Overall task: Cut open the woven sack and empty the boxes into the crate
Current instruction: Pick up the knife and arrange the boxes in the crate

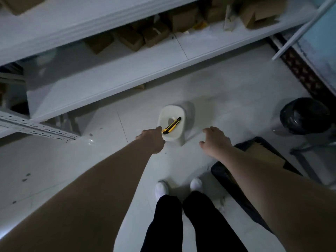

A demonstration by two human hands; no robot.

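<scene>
The white stool [172,122] is reached from above without obstruction; its seat is occupied only by the yellow utility knife [171,125]. Bare floor [227,99] is found behind the stool and to both sides of it. Access at left and rear is bounded by the white shelving [109,77]. At right, passage is narrowed by the black crate [251,171] and, beyond it, the black-lined bin [305,115].

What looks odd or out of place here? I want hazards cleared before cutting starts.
The yellow utility knife lies loose on a small white stool on the floor, an odd perch beside the left hand. Small scraps litter the tiles near the shelving. No woven sack is in view.
</scene>
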